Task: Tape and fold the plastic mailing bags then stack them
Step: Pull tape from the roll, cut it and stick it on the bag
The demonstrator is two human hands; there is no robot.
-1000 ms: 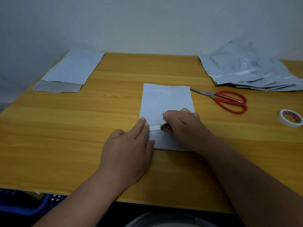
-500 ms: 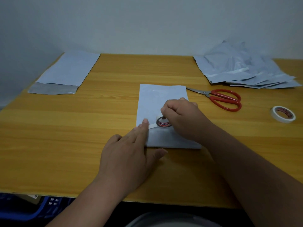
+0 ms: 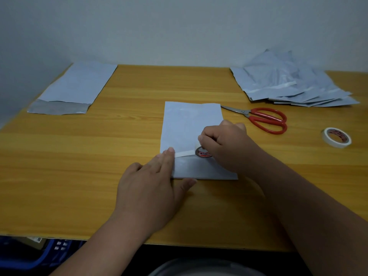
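The left hand (image 3: 153,188) lies flat, palm down, fingers straight and extended forward, while the right hand (image 3: 225,144), fingers curled, grips a small white tape roll (image 3: 203,152).

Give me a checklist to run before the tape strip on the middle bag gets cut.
1. Left hand pins the strip's start on the bag: ok.
2. Right hand grips the roll: ok.
3. Strip spans the bag's full width: not ok, it stops partway across.
4. Scissors free, right of the bag: ok.
5. Strip stuck flat, no wrinkles: cannot tell.
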